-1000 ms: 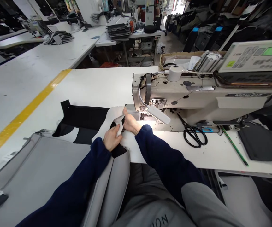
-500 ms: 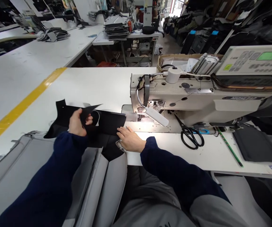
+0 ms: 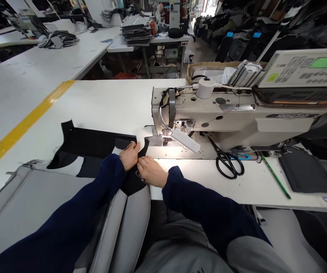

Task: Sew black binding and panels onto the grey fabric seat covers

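Observation:
My left hand [image 3: 129, 155] grips the near edge of a black fabric piece [image 3: 95, 142], its fingers closed on the cloth. Close beside it, my right hand [image 3: 152, 170] pinches the same dark material, knuckles up. The black fabric stretches leftward over the white table, with a curved cut-out along its near side. Below, it meets a large grey padded panel [image 3: 38, 204] that hangs toward my lap. Just beyond my hands is the needle area of a sewing machine [image 3: 237, 113], lit by a small lamp [image 3: 185, 140]. How the layers lie under my fingers is hidden.
Black-handled scissors [image 3: 228, 163] lie right of the needle area. Further right are a green pencil-like stick [image 3: 275, 176] and a dark folded piece [image 3: 305, 170]. Yellow tape [image 3: 27, 123] crosses the table at left. Behind the machine stands a cardboard box [image 3: 190, 72].
My left hand has moved right, from mid-fabric to beside my right hand, bringing a loose black flap along. My right hand has stayed nearly in place. The view has shifted slightly.

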Demonstrator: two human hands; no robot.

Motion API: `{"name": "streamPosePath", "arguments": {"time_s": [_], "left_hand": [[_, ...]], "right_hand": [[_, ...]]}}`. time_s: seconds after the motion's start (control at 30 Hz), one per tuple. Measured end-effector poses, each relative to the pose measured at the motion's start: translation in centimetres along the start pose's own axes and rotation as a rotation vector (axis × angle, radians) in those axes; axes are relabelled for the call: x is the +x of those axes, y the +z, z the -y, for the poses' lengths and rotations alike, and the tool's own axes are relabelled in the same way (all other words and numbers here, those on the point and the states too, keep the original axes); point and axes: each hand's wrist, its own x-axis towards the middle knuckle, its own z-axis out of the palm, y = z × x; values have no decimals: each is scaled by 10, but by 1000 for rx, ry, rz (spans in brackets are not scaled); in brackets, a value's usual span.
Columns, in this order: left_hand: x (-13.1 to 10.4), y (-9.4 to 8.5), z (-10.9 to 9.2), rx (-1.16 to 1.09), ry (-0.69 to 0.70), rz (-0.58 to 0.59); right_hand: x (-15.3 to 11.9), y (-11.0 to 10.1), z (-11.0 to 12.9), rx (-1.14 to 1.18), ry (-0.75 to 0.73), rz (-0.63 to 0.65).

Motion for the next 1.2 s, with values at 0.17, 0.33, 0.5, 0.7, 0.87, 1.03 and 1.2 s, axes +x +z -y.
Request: {"name": "streamPosePath", "arguments": {"time_s": [0.17,0.33,0.5,0.7,0.87,1.03,1.2], "left_hand": [[-13,-7,2,49,126,37],[-17,-4,-3,148,136,30],[-10,1,1,150,111,-39],[-8,4,2,253,204,-76],[-6,-1,-2,305,240,-46],[-5,-2,4,238,298,-94],[2,9,10,87,365,-77]], "right_hand": [[3,2,0,3,12,39],[1,2,2,9,16,26],[0,5,4,-30,30,2],[0,5,5,-22,25,27],[1,2,6,-21,29,52],[4,-1,4,-11,24,90],[5,-8,-4,26,-1,169]]}}
